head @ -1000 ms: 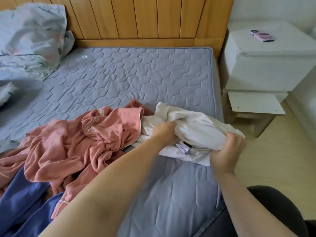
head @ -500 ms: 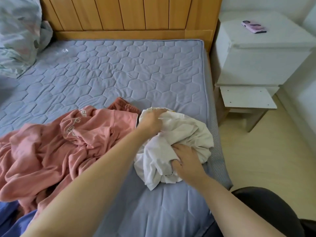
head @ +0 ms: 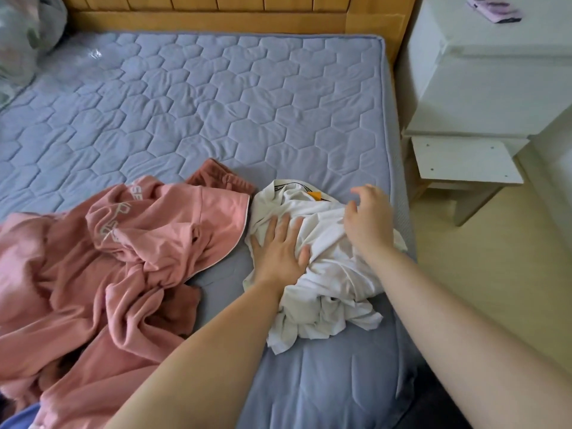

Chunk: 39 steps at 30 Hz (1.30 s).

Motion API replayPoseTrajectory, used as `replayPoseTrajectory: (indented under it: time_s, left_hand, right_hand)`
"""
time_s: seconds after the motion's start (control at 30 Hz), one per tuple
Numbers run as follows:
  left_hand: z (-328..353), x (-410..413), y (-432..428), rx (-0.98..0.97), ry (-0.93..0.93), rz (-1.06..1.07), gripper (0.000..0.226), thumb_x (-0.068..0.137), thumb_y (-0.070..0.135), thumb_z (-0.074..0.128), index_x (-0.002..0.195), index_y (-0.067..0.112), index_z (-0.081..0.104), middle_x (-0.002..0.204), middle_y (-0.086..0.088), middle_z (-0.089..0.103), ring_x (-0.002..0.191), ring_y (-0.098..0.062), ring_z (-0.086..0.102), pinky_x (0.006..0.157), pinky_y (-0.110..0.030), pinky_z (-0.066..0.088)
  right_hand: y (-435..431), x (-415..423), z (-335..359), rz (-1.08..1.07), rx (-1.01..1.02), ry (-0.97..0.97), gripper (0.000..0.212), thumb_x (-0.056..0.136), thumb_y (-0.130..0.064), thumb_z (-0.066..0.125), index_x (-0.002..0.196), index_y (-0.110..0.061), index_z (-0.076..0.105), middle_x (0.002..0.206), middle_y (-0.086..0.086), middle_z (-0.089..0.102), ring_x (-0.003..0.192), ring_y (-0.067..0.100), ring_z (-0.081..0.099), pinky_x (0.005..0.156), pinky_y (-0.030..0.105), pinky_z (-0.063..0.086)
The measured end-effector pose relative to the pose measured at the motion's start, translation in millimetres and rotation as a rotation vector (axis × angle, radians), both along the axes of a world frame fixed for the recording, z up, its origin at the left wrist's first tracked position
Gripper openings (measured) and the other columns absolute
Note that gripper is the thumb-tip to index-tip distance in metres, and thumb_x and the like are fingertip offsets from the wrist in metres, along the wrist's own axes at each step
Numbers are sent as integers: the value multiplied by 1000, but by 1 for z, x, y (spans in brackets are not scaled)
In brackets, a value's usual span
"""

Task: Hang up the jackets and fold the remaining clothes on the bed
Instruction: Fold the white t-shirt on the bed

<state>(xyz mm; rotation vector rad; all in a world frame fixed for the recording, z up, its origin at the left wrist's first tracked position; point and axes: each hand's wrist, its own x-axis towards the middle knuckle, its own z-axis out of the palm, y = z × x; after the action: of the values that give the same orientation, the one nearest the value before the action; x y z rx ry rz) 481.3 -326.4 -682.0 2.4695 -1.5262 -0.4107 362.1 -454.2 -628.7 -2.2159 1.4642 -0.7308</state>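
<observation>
Quilted grey-blue mattress (head: 216, 103) fills most of the head view, with a wooden headboard (head: 216, 20) along its far edge and pale flooring (head: 495, 274) to the right.

Task items: a crumpled white garment (head: 334, 283) lies near the mattress's right edge. I can see a small orange tag (head: 315, 195) and black trim at its far end. Just to its left, touching it at the far corner, a pink garment (head: 130, 249) with pale lettering sprawls in a loose heap, and a darker red-brown piece (head: 223, 178) shows from under its far side.

Hands: the left hand (head: 278, 249) lies flat on the near-left part of the white garment, with its fingers straight and slightly spread, pressing the cloth and gripping nothing. The right hand (head: 368, 218) is over the garment's right side with its fingers apart and loosely curved. It is motion-blurred, I see nothing held in it, and I cannot tell whether it touches the cloth.

Surroundings: a white nightstand (head: 483, 82) stands beside the bed, with a small pink object (head: 495, 10) on top and a low white shelf (head: 464, 162) in front of it. Patterned bedding (head: 21, 41) is bunched at the far left corner. A strip of blue cloth (head: 18, 416) shows at the lower left edge of the view.
</observation>
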Motion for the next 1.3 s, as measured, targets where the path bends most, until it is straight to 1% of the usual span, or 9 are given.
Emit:
replayPoseTrajectory:
  time_s: [0.23,0.33,0.43,0.57,0.73,0.97,1.03,1.13,1.3]
  left_hand:
    - [-3,0,-2,-4,-17,-3,80,77,60,0,151,33,16,160,4,7,147,-21,1,109,-64,11]
    - [-1,0,-2,1,-27,-5,82,76,60,-1,152,31,14,161,2,4,148,-21,0,110,-64,11]
    - [-3,0,-1,-70,-36,-2,76,82,58,10,152,28,16,161,-4,7,148,-24,7,107,-65,15]
    - [-7,1,0,-203,-49,-11,64,86,46,32,146,24,21,155,-14,26,142,-29,23,97,-71,28]
    - [-6,0,2,-246,-21,-57,63,87,38,33,147,24,20,156,-15,23,144,-29,17,102,-70,20]
    - [-7,3,-4,-118,-16,-43,72,82,47,15,147,22,36,158,-10,20,147,-28,13,110,-63,13]
    - [-5,2,-3,-132,-41,-52,65,83,44,23,136,18,51,150,-12,37,143,-31,26,105,-64,22]
    - [-1,-3,1,-253,-110,-40,38,80,37,38,96,14,65,103,-7,62,107,-32,51,87,-58,45]
    - [14,-17,16,-376,-203,-85,28,78,35,44,68,13,59,66,-2,55,65,-28,56,61,-36,46]
  right_hand:
    - [-46,16,-5,66,545,301,34,97,-19,47,115,4,64,122,20,62,115,35,55,91,33,42]
    - [-43,18,-3,158,679,379,35,94,-31,53,102,-1,68,102,14,66,101,26,60,78,28,43]
    - [-35,20,13,376,761,559,17,92,-15,52,81,-9,64,79,4,56,87,19,52,58,23,36]
    - [-52,19,31,229,299,568,17,89,-12,56,101,-7,67,100,13,66,96,31,61,72,29,44]
    - [-63,11,39,-2,-161,-59,10,91,-9,57,82,-5,57,88,14,60,83,28,52,66,31,32]
    - [-43,-10,-22,-52,464,375,65,76,-51,68,124,-11,51,127,12,56,117,35,52,95,43,45]
    - [-29,-17,-23,-25,392,451,40,83,-39,62,111,-10,58,117,13,60,111,36,53,91,40,45]
    - [7,-25,-31,-34,71,321,10,76,-13,64,82,-6,60,96,15,58,96,37,52,81,42,38]
    - [43,-49,-35,-2,-105,-17,38,58,12,68,58,-11,38,60,11,45,57,29,45,52,33,27]
